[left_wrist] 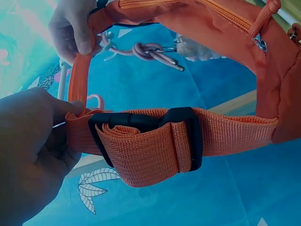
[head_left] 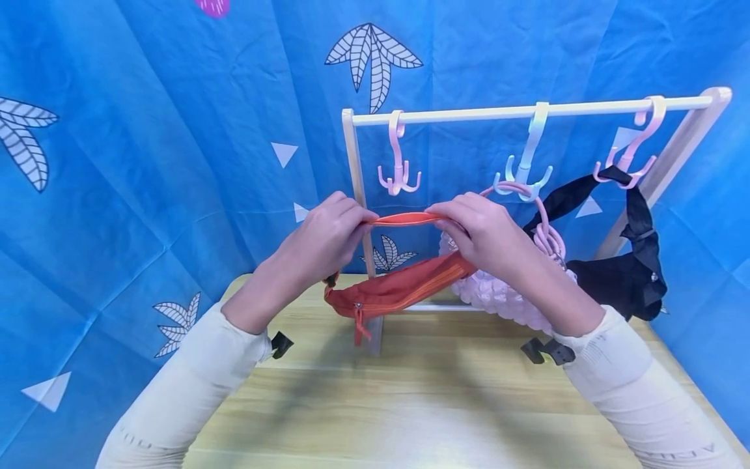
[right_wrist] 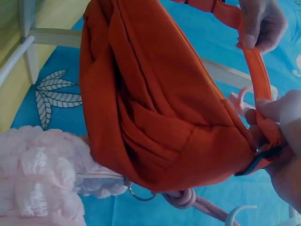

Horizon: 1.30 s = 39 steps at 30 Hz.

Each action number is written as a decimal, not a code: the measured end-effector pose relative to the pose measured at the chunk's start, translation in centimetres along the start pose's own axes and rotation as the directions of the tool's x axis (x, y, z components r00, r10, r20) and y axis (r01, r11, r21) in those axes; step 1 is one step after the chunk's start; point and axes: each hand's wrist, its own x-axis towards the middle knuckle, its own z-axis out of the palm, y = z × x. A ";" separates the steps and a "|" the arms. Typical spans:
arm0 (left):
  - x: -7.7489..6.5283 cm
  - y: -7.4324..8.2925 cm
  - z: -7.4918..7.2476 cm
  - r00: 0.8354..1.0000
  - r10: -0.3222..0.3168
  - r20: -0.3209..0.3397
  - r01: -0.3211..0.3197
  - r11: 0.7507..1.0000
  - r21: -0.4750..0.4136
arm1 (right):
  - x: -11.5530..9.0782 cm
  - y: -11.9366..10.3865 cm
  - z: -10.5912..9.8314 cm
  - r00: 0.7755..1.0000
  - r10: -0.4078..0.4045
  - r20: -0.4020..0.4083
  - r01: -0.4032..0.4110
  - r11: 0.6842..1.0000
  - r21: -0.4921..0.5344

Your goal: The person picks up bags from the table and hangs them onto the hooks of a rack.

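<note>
An orange-red waist bag hangs below both hands, its zip running along the front and a cord pull at the left end. My left hand and right hand pinch its orange strap, which stretches between them. In the left wrist view, folded webbing passes through a black buckle close to the left hand. From the right wrist, the creased fabric of the bag is visible, with the right hand gripping the strap near a black strap fitting.
Behind the hands stands a rack with a white rail. A pink hook hangs at its left with bare prongs. A blue hook carries a puffy pink bag; another pink hook carries a black bag. Below is a wooden table.
</note>
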 end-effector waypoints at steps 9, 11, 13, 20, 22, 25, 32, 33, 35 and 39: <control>1.6 0.0 -0.9 0.998 -0.019 -0.062 0.016 0.999 -0.044 | 1.5 0.5 -1.1 0.994 -0.024 -0.103 0.024 1.000 -0.007; 2.0 -0.1 -1.2 0.997 -0.029 -0.074 0.025 0.998 -0.051 | 1.9 0.6 -1.2 0.993 -0.028 -0.118 0.028 1.000 -0.006; 2.5 -0.2 -1.5 0.996 -0.038 -0.083 0.033 0.998 -0.055 | 2.4 0.7 -1.4 0.991 -0.025 -0.133 0.025 1.000 -0.001; 3.8 -0.7 -2.0 0.990 -0.113 -0.082 0.107 0.992 -0.072 | 3.8 0.9 -1.6 0.989 0.008 -0.147 -0.006 1.000 0.010; 4.0 -0.8 -2.0 0.988 -0.134 -0.081 0.128 0.989 -0.078 | 4.0 1.1 -1.5 0.989 0.014 -0.150 -0.012 1.000 0.013; 4.2 -0.9 -2.0 0.985 -0.153 -0.083 0.146 0.986 -0.077 | 4.4 1.3 -1.4 0.988 0.023 -0.151 -0.020 1.000 0.024; 4.8 -1.2 -2.0 0.981 -0.175 -0.088 0.169 0.983 -0.068 | 5.2 1.8 -1.4 0.988 0.074 -0.136 -0.071 0.997 0.027; 4.9 -1.2 -1.9 0.980 -0.182 -0.086 0.176 0.982 -0.069 | 5.4 1.9 -1.4 0.988 0.081 -0.134 -0.078 0.997 0.027; 5.0 -1.3 -1.9 0.978 -0.193 -0.081 0.187 0.980 -0.070 | 5.6 2.0 -1.3 0.988 0.091 -0.127 -0.088 0.996 0.033; 5.1 -1.5 -1.8 0.975 -0.207 -0.077 0.202 0.977 -0.072 | 5.9 2.2 -1.1 0.988 0.106 -0.116 -0.102 0.994 0.040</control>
